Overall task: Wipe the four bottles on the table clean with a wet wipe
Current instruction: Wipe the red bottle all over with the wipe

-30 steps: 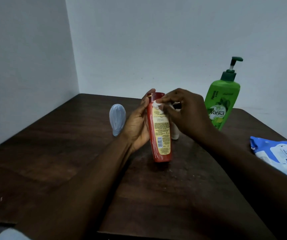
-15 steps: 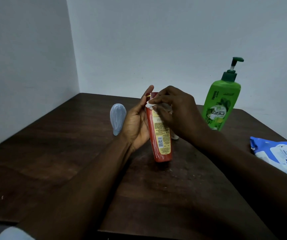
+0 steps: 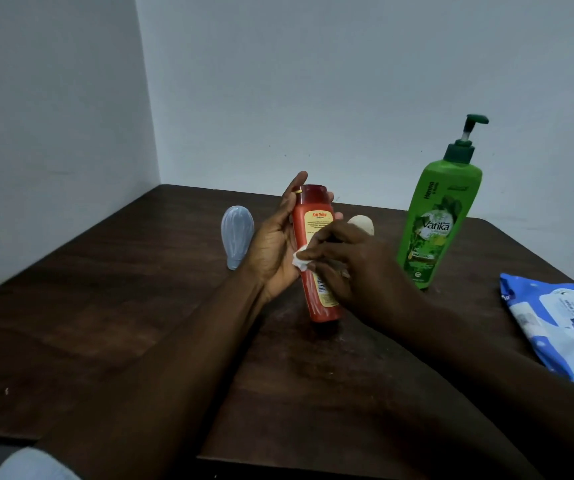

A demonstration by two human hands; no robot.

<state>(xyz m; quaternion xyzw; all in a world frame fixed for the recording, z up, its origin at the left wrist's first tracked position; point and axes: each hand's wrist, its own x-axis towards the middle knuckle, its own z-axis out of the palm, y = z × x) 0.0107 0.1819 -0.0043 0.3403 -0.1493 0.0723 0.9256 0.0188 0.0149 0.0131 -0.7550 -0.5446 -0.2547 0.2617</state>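
Observation:
A red bottle (image 3: 315,216) with a yellow label stands tilted at the middle of the dark wooden table (image 3: 112,317). My left hand (image 3: 276,244) grips it from the left, fingers wrapped behind it. My right hand (image 3: 351,268) pinches a small white wet wipe (image 3: 300,262) against the bottle's lower left side. A pale blue bottle (image 3: 237,235) stands to the left. Behind my right hand peeks a white bottle (image 3: 361,224), mostly hidden. A tall green pump bottle (image 3: 437,216) stands at the right.
A blue and white pack of wet wipes (image 3: 559,323) lies at the table's right edge. Grey walls meet in a corner behind the table. The near table edge runs along the bottom of the view.
My right hand has moved the wipe down the red bottle, from near the cap to its lower left side. The upper label and the white bottle's top now show.

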